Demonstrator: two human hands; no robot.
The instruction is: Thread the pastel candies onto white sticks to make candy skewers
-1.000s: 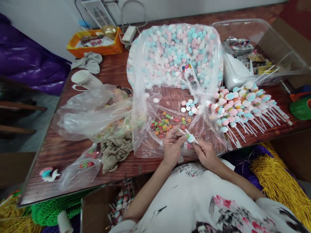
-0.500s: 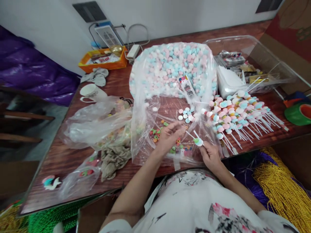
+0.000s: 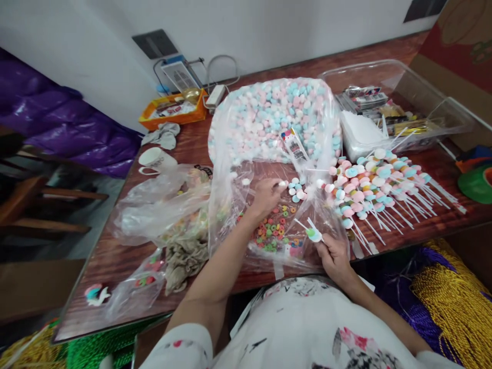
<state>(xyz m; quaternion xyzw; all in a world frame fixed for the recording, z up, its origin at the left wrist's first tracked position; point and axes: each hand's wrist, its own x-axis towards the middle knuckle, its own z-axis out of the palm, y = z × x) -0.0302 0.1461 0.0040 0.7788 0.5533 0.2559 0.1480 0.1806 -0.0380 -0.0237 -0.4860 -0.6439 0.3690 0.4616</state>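
My left hand (image 3: 268, 197) reaches over the clear plastic sheeting, its fingertips closed on a white marshmallow (image 3: 283, 183) beside a small pile of pastel marshmallows (image 3: 296, 190). Held in my right hand (image 3: 333, 254) near the table's front edge are candy sticks (image 3: 313, 234): two white sticks point up and left, with green, white and pale blue pieces at the fingers. Colourful ring-shaped pieces (image 3: 271, 230) lie scattered on the plastic between my hands. A large clear bag of pink, white and blue marshmallows (image 3: 269, 118) lies behind them.
To the right lies a heap of finished-looking candy sticks (image 3: 369, 184), with a clear plastic bin (image 3: 365, 130) behind. On the left are a white mug (image 3: 157, 160), plastic bags (image 3: 149, 205), a crumpled cloth (image 3: 184, 261) and an orange basket (image 3: 172, 118).
My left hand has moved up and away from the sticks to the marshmallow pile and pinched a white one. My right hand keeps holding the sticks; the view has shifted slightly.
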